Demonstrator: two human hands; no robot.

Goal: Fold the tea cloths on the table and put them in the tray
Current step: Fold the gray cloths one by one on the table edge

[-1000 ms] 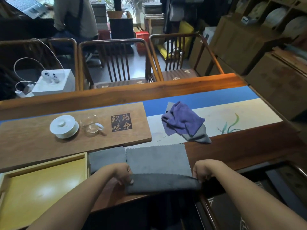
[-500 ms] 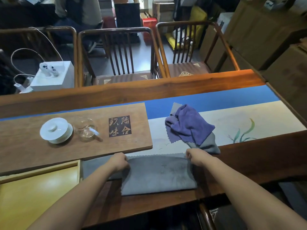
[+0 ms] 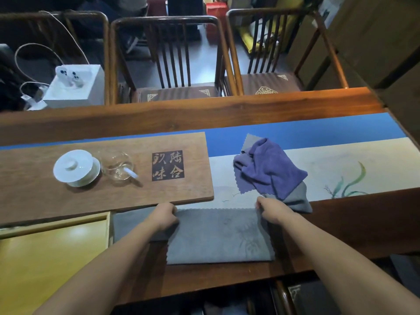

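A grey tea cloth (image 3: 220,237) lies folded in half on the near side of the table, its zigzag edges lined up at the far side. My left hand (image 3: 166,215) pinches its far left corner and my right hand (image 3: 271,210) pinches its far right corner. A second grey cloth (image 3: 129,223) lies flat to the left, partly under my left arm. A crumpled purple cloth (image 3: 268,169) rests on another grey cloth (image 3: 297,196) just beyond my right hand. The yellow wooden tray (image 3: 52,258) sits at the near left.
A long wooden board (image 3: 172,194) carries a white lidded cup (image 3: 76,167) and a glass pitcher (image 3: 118,167). A blue and cream runner (image 3: 341,160) covers the table's right part. Two wooden chairs (image 3: 172,64) stand behind the table.
Both hands carried the cloth's near edge up and over to the far edge, folding it in half. Since half a second ago they have stayed at the far corners.
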